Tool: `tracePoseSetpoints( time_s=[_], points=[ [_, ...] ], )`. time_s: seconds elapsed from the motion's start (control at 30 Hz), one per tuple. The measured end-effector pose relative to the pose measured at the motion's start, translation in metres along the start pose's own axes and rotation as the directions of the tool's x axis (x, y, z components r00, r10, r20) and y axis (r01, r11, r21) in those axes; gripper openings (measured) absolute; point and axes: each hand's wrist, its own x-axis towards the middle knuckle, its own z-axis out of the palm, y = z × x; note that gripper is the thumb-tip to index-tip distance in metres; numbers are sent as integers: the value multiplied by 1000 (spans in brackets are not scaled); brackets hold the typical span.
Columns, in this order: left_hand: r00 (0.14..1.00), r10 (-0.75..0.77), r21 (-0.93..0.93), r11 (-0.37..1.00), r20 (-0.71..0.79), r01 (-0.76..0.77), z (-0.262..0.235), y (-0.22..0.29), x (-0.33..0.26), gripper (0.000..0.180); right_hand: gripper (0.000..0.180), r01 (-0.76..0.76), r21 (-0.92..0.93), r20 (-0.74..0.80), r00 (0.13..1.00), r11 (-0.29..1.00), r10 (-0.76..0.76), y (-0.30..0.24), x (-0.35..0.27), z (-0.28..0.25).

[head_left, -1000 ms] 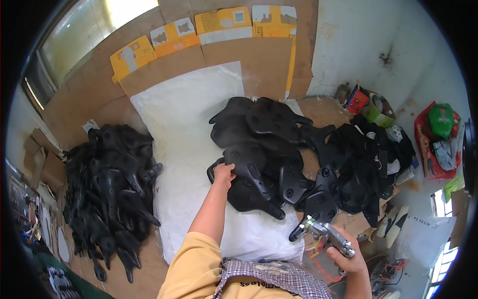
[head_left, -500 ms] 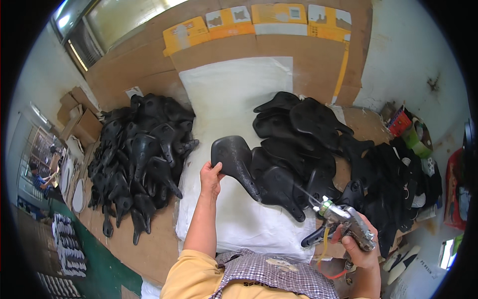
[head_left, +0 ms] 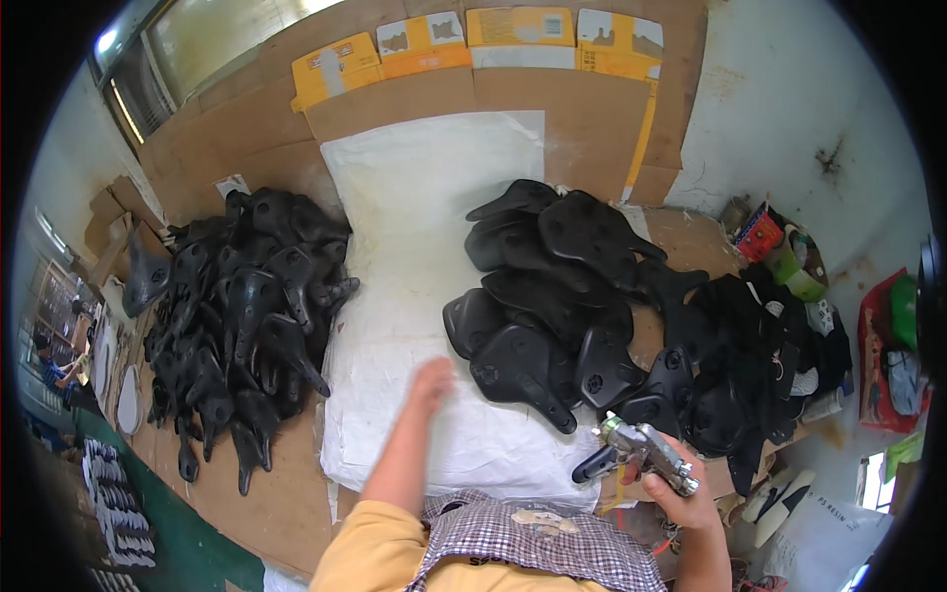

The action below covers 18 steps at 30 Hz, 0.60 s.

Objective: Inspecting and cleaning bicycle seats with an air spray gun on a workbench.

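My right hand (head_left: 681, 490) grips a metal spray gun (head_left: 646, 452) at the lower right, its nozzle pointing up and left. My left hand (head_left: 431, 385) is over the white sheet (head_left: 385, 296), smeared by motion; nothing shows in it, and its fingers cannot be made out. Right of it lies a heap of black bicycle saddles (head_left: 523, 365), some overlapping. A bigger pile of black saddles (head_left: 247, 306) stands on the left. Beside that pile's far left edge, a single dark saddle (head_left: 148, 276) shows in front of a cardboard box; whether it rests or is in the air I cannot tell.
Cardboard (head_left: 395, 104) with yellow pieces lines the back. Dark cloth (head_left: 750, 365) lies beyond the right heap, near a red basket (head_left: 760, 235) and a green container (head_left: 799, 266). A red bag (head_left: 878, 365) hangs on the right wall. Far left, a person (head_left: 54, 365) sits.
The saddle has left my left hand, and one now shows at the far left. My left hand has dropped lower and blurs. The view has turned slightly right; my right hand keeps the spray gun.
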Motion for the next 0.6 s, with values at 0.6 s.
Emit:
tracePoseSetpoints(
  time_s=[0.6],
  points=[
    [874, 467, -163, 860, -131, -484, -42, 118, -63, 19, 47, 6, -285, 258, 963, 959, 71, -8, 35, -7]
  ],
)
